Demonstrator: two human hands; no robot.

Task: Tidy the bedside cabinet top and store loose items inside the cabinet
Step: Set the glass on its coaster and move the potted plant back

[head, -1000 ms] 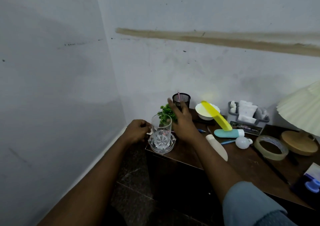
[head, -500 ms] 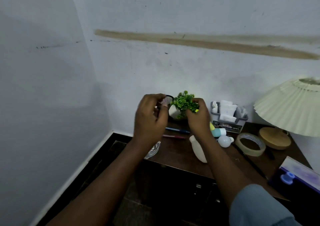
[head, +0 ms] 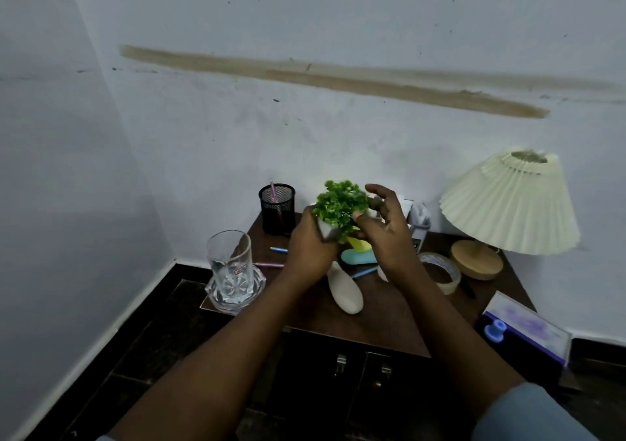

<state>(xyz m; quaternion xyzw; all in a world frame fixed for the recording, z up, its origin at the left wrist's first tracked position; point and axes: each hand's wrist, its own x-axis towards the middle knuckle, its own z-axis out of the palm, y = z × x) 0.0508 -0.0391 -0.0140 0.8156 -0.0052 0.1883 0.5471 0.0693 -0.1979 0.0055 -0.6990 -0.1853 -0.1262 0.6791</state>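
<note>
Your left hand (head: 310, 247) grips the small potted plant (head: 342, 205) by its pot. Right hand (head: 386, 227) spread, thumb brushing leaves. Carry it upright; set down clear of the glass tumbler (head: 230, 264).

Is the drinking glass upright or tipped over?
Upright: the glass stands mouth up in a clear dish at the cabinet top's left front corner.

My left hand (head: 310, 247) covers most of the plant pot (head: 327, 230); only one pale corner shows. My right hand (head: 386, 230) hides much of the grey organiser (head: 420, 220), the yellow comb (head: 360, 243) and part of the tape roll (head: 443, 271). The label on the glass (head: 230, 264) is too small to read. My sleeve (head: 528, 413) runs off the bottom edge.
</note>
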